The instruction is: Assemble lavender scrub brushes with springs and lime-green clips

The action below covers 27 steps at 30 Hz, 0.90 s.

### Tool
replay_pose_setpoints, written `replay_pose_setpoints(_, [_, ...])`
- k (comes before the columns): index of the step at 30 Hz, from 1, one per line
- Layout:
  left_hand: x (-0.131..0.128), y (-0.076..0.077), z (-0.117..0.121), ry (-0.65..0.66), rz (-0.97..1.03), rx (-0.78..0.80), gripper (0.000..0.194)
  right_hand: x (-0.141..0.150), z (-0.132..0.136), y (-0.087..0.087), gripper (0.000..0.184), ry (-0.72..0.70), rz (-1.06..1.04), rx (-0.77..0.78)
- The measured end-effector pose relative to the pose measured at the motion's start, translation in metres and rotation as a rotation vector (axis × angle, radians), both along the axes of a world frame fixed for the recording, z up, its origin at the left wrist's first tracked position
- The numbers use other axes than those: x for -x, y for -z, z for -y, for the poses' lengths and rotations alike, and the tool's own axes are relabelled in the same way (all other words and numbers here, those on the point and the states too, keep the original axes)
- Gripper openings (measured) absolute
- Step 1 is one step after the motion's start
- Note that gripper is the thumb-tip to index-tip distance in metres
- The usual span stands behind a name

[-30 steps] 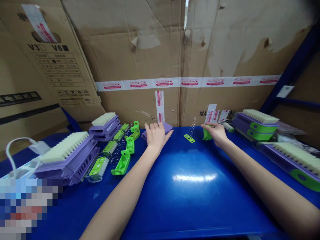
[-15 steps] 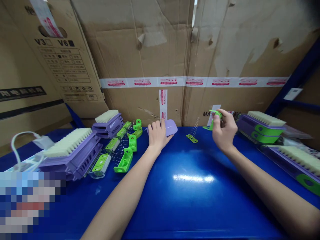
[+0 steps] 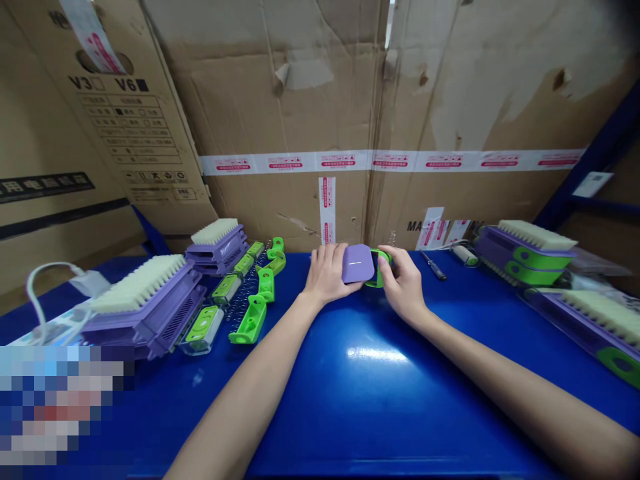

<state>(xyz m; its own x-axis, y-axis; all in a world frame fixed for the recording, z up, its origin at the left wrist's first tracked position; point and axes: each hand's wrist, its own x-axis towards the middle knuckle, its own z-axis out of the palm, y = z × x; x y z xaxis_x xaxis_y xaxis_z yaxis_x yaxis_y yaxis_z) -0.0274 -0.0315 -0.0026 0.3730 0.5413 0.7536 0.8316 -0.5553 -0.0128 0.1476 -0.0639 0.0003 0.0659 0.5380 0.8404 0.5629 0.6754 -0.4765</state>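
My left hand point(image 3: 326, 272) is closed around a purple plastic housing point(image 3: 359, 263) with rounded corners, just above the blue table. From the other side my right hand point(image 3: 404, 283) grips a green plastic end piece point(image 3: 381, 259) between thumb and fingers. The green piece is at the housing's right end; whether it is seated there I cannot tell. A thin coil spring point(image 3: 393, 237) shows partly behind my right hand. The fingertips of my left hand are partly hidden by the housing.
Left are stacked purple housings with cream bristles point(image 3: 140, 283), clear-sided green boxes point(image 3: 204, 328), springs and green end pieces point(image 3: 250, 320). Right are a screwdriver point(image 3: 436, 267), a white cabled part point(image 3: 464, 255) and purple-green brushes point(image 3: 535, 250). Cardboard point(image 3: 290, 120) stands behind the blue table point(image 3: 320, 400).
My right hand has lifted the green end piece and brought it left against the purple housing. My left hand has shifted right with the housing. The screwdriver is now uncovered.
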Motion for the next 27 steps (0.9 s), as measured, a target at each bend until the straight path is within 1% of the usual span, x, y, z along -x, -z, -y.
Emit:
replay_pose_setpoints(5, [-0.0001,-0.0014,0.0028,0.096,-0.054,0.004,0.081,0.004,0.0028,0.0003,0.023,-0.019,-0.057,0.022])
replay_pose_setpoints(8, [0.0005,-0.0028,0.0046,0.13,-0.104,0.018,0.084,0.0051,0.0042,0.0003,0.022,-0.026,-0.089,0.029])
replay_pose_setpoints(11, [-0.0014,-0.0029,0.0057,0.123,-0.132,0.022,0.091,0.0062,0.0052,0.0007,0.022,-0.029,-0.113,0.044])
replay_pose_setpoints(14, [-0.0056,-0.0012,0.0054,0.066,-0.146,-0.004,0.097,0.0071,0.0054,0.0011,0.022,-0.026,-0.133,0.07])
replay_pose_setpoints(16, [-0.008,0.0001,0.0048,0.029,-0.148,-0.027,0.095,0.0073,0.0053,0.0013,0.023,-0.025,-0.136,0.083])
replay_pose_setpoints(19, [-0.0089,0.0014,0.0039,0.019,-0.147,-0.045,0.089,0.0075,0.0055,0.0012,0.023,-0.031,-0.13,0.084])
replay_pose_setpoints(24, [-0.0052,0.0028,0.0024,0.053,-0.117,-0.076,0.073,0.008,0.0061,0.0018,0.022,-0.057,-0.097,0.04])
replay_pose_setpoints(27, [-0.0034,0.0031,0.0015,0.091,-0.114,-0.089,0.069,0.0074,0.0052,0.0041,0.025,-0.085,-0.095,0.067])
